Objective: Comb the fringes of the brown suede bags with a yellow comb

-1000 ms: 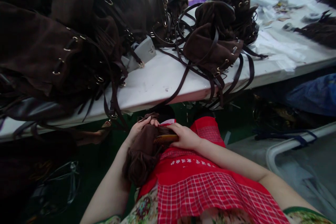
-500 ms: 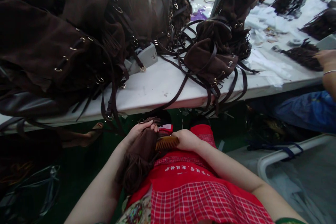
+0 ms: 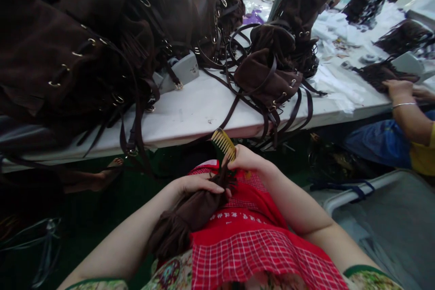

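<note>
On my lap, over a red checked apron [image 3: 251, 244], lies a brown suede fringe tassel [image 3: 183, 219]. My left hand [image 3: 197, 185] presses down on its upper end, fingers closed over it. My right hand [image 3: 249, 161] grips a tan comb [image 3: 224, 143] by one end, teeth pointing up and left, lifted clear of the fringe just above the lap.
A white table [image 3: 200, 108] ahead is piled with dark brown suede bags [image 3: 68, 54] and a smaller bag [image 3: 267, 77] whose straps hang over the edge. At the right, another person's hand [image 3: 399, 88] rests on fringe on the table. A grey bin [image 3: 384, 217] stands at my right.
My right hand has pulled the comb out of the fringe and raised it, teeth turned upward. My left hand slid down onto the tassel's top. Another person's arm has come into view at the right.
</note>
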Motion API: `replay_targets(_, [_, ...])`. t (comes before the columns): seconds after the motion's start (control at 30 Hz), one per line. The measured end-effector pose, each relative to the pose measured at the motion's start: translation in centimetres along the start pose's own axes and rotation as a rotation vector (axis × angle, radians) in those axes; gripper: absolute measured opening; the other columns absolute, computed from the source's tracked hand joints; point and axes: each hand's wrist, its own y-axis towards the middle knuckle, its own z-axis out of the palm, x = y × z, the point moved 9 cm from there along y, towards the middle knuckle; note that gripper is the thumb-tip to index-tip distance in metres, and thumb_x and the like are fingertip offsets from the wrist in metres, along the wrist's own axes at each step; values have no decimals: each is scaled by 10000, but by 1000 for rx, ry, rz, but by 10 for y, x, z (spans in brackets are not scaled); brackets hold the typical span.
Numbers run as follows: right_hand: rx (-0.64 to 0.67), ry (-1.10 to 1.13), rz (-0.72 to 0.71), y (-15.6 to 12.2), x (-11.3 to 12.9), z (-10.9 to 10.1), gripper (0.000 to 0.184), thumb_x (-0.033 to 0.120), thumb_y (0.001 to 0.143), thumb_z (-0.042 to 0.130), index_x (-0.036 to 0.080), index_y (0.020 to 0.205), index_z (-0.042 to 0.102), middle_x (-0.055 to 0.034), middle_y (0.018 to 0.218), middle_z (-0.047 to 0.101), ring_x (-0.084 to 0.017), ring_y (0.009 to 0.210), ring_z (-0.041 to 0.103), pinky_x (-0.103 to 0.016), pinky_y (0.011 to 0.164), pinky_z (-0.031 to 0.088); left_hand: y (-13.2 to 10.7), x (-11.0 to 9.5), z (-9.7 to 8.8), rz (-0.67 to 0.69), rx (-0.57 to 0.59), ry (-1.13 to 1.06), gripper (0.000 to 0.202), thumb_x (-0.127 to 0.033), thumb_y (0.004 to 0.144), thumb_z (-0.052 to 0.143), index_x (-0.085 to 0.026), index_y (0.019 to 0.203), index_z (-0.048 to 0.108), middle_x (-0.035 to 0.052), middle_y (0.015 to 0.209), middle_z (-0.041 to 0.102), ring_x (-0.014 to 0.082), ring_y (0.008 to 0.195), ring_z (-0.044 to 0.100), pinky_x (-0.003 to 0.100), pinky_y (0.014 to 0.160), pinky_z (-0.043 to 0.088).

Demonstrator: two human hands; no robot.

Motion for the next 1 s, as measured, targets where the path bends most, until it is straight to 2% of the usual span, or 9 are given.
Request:
replay_targets(0.1, [22,52,75,10,-22,3,182,142,597,610,114,762,680,33,575,610,-84,503,524,-197,523,451,1,5,-14,51,-136,-13,246,-378,773,663,-136,754,702,75,781,687,198,760,635,304,788,476])
replay_targets(0.17, [-15,95,48,8,-25,-1,300,188,591,682,124,881,641,12,707,654,-109,605,578,-221,595,486,0,11,-23,60,-202,-58,265,-382,778,665,-127,708,682,66,727,672,176,699,617,289,738,477])
replay_targets(0.27, [-292,-4,-71,-11,-14,-26,549,317,606,768,145,1073,536,-61,1009,656,-176,876,613,-280,771,497,-3,14,-31,77,-226,-83,260,-368,796,647,-120,724,684,79,773,686,175,739,617,288,772,468])
replay_targets(0.37, [-511,-240,-90,-41,-1,-31,304,411,892,486,164,1068,502,-66,960,648,-170,846,607,-282,747,472,-5,11,-35,102,-225,-87,256,-361,804,637,-117,749,694,96,814,697,192,792,623,303,817,458])
replay_targets(0.43, [-468,-411,-67,-51,4,-11,276,352,972,297,180,1007,510,-53,886,642,-162,784,606,-271,702,453,-4,13,-36,94,-226,-106,257,-367,796,641,-119,766,700,96,816,694,201,800,624,317,827,457])
replay_targets(0.53, [-274,-737,-14,-51,0,33,234,299,967,326,193,912,527,-55,861,642,-180,773,620,-267,663,432,0,18,-36,84,-289,-138,237,-369,745,681,-132,756,688,65,756,676,190,749,609,314,787,459])
replay_targets(0.6, [-207,-905,39,-48,-8,48,221,288,965,341,193,908,532,-63,854,645,-195,758,633,-271,628,425,2,21,-34,93,-350,-101,256,-394,747,670,-141,708,659,43,708,652,170,693,583,294,729,455])
replay_targets(0.77, [-187,-1044,149,-35,-28,45,223,280,977,316,191,966,520,-68,866,665,-205,726,662,-266,564,424,-1,20,-29,87,-527,236,441,-514,877,446,-173,620,554,15,607,565,141,576,495,265,607,429])
replay_targets(1.0, [-218,-1025,312,-21,-51,31,242,310,996,273,192,1044,479,-88,928,688,-205,821,687,-260,625,477,-7,13,-37,-1,-647,639,479,-478,922,305,-183,639,553,35,651,614,175,641,561,277,676,440])
